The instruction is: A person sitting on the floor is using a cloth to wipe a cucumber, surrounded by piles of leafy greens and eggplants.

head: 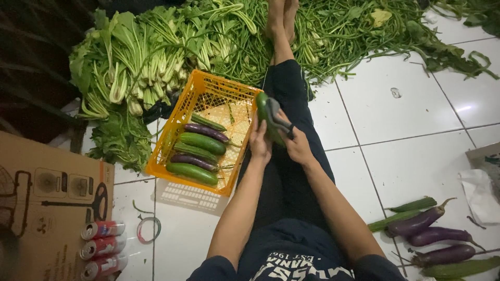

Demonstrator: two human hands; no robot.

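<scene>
Cucumber [264, 112] sits over my lap, just right of the orange crate [179, 127]. My left hand [259, 141] is cupped round its lower end; my right hand [297, 147] is closed on a grey tool [279, 120] laid against it. I'd say keep the left grip firm and turn the cucumber, not the tool. More veg lies well off to my right.
</scene>
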